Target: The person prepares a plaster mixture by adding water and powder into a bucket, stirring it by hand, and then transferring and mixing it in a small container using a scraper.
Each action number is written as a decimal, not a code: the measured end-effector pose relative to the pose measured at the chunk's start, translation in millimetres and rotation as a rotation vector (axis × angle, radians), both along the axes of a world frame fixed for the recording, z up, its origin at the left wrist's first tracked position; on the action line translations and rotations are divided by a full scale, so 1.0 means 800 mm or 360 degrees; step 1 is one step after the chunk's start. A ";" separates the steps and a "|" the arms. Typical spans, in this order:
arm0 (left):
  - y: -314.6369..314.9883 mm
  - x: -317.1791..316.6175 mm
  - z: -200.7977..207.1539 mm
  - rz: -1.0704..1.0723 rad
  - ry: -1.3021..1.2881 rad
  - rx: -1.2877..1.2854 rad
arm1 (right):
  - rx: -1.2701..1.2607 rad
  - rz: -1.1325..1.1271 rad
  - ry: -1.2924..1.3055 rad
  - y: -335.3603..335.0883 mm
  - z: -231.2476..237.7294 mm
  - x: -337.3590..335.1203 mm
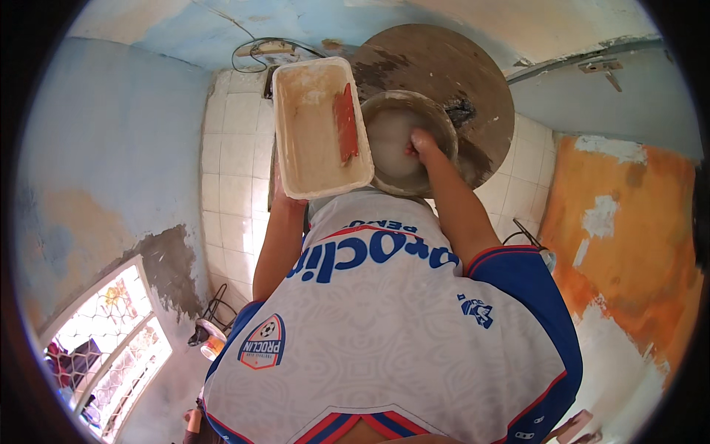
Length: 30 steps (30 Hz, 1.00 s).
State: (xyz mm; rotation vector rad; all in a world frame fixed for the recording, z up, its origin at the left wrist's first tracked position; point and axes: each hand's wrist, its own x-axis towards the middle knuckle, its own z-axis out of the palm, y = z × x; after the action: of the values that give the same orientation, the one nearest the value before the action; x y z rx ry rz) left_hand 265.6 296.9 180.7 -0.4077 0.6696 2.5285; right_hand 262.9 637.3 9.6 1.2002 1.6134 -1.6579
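Observation:
A whitish rectangular tub (318,191), smeared with dried plaster-like residue, is tilted up in front of me. My left hand (285,194) holds it at its near left corner, with most of the fingers hidden behind it. A flat red strip-shaped piece (345,122) rests inside against the right wall. Close to the tub's right side stands a round grimy bucket (448,122) of cloudy grey water (396,140). My right hand (421,143) is over that water with its fingers curled closed; whatever may be in them is hidden.
Beneath the bucket is a round brown tabletop (488,89) with wet patches and a dark crumpled lump (460,111). A black cable (255,52) hangs by the far wall. White tiles (235,174) cover the floor. An orange patched surface (621,214) stands at right, a barred window (111,355) at left.

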 end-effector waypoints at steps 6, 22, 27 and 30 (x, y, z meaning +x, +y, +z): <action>0.017 -0.006 0.005 -0.0054 0.0006 0.0008 | 0.0843 0.0604 0.0225 0.007 -0.029 0.010; 0.022 0.006 0.004 0.0002 -0.0025 -0.0025 | 0.1426 0.1472 0.0128 -0.034 -0.028 0.019; 0.021 0.005 0.011 -0.0023 -0.0027 -0.0048 | 0.1618 0.2250 0.0153 -0.033 -0.018 0.029; 0.022 0.005 0.015 -0.0019 -0.0020 -0.0042 | 0.1689 0.2539 0.0361 -0.033 -0.008 0.047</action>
State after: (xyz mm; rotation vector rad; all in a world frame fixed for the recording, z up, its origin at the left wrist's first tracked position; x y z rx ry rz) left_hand 269.7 314.6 192.5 -0.4271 0.6997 2.5060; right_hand 300.7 611.1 2.9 -0.2440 2.4967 0.1512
